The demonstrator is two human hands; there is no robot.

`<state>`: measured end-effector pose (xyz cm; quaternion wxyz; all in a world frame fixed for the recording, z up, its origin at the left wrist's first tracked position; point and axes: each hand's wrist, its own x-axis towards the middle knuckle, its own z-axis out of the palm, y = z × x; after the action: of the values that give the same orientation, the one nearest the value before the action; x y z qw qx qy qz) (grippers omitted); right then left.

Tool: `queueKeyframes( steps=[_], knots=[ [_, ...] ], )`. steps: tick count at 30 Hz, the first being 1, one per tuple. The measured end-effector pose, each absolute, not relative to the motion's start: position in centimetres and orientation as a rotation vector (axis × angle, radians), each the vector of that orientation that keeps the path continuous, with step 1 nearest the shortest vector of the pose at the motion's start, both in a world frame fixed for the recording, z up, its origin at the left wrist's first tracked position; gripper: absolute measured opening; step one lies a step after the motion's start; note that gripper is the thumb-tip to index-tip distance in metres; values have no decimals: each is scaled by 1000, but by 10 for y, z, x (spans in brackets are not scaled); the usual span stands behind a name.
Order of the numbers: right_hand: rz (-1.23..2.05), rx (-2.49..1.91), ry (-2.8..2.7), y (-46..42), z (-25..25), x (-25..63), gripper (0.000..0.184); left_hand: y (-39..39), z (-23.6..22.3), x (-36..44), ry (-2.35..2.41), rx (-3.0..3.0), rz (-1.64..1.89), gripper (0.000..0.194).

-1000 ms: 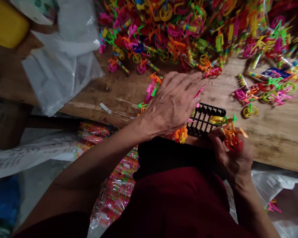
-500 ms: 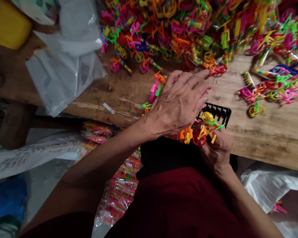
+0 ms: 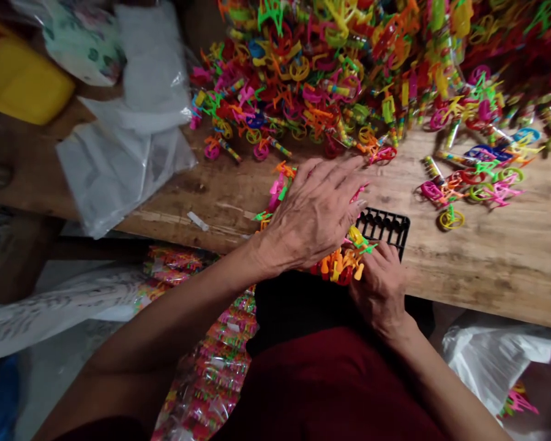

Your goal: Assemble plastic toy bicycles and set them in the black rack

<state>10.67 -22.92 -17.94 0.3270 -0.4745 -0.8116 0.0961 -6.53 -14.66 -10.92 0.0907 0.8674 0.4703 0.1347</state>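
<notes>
My left hand lies palm down, fingers stretched out, over a row of small coloured plastic toys and the left part of a black slotted plastic rack. What is under the palm is hidden. At the rack's near edge, my right hand is closed on a toy bicycle with orange, yellow and green parts; the fingertips are partly hidden. More toys stick out to the left of my left hand.
A big heap of toys with candy tubes covers the bench's far side. Loose toys lie at right. Clear plastic bags lie at left. Below the wooden bench hang packed toy strips and a white bag.
My right hand has moved left with the toy bicycle, bringing it against the row beside my left hand. My left hand stays laid over the toys. The whole view has shifted slightly.
</notes>
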Motion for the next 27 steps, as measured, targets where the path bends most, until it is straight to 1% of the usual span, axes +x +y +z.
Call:
queueKeyframes(
  steps=[5,10,12,15,19,23,27],
  knots=[
    [196,-1367,-2226,-231,-173,100,18,-148,-104,-64,1394,2524,366,49],
    [92,-1336,-2278,-228,-184,102,17,-149,-101,-61,1365,2480,314,69],
    [107,-1297,-2262,-227,-193,105,20,-149,-102,-61,1373,2489,310,73],
    [148,-1266,-2245,-226,-202,109,22,-149,-104,-60,1403,2503,293,68],
    [185,-1262,-2250,-225,-200,109,18,-148,-106,-60,1417,2521,279,60],
    [194,-1311,-2244,-224,-195,107,13,-147,-109,-61,1406,2546,264,59],
    [303,-1268,-2267,-220,-190,108,9,-146,-109,-62,1417,2552,224,60]
  ],
)
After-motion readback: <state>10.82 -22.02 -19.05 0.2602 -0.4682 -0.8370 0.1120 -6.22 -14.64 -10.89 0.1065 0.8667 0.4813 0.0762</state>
